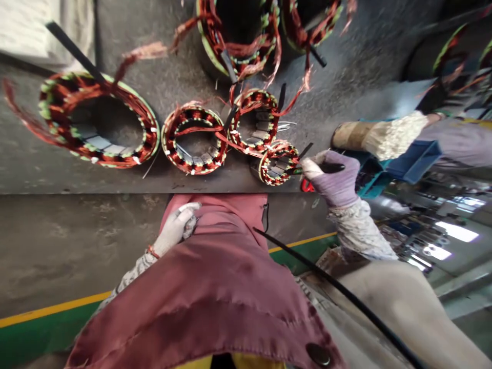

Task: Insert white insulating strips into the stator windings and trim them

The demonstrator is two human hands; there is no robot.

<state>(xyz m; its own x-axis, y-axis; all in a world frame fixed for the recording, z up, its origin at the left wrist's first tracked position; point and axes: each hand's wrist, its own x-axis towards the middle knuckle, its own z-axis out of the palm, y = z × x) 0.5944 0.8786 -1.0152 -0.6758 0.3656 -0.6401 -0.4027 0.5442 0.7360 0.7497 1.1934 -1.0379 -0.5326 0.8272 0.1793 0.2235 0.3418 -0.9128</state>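
My right hand [337, 177], in a pale purple glove, is closed around a dark-handled tool [332, 167] whose kind I cannot make out. Its fingertips are at the right side of the smallest stator [272, 177], a ring wound with copper wire. A red looped thing [306, 185] lies just below these fingers, at the table edge. In front of the red apron [223, 256], my left hand [180, 225] wears a whitish glove; its fingers are curled together, with nothing visible in them. Two mid-sized stators [221, 148] [232, 134] stand left of the smallest one.
A large stator [150, 123] stands at the left, with more stators [207, 48] at the back. Wire leads and black sleeves stick out from them. Right of my hand are blue bins [413, 161] and a thick brush-like bundle [395, 136]. Another person's sleeve [461, 141] shows behind.
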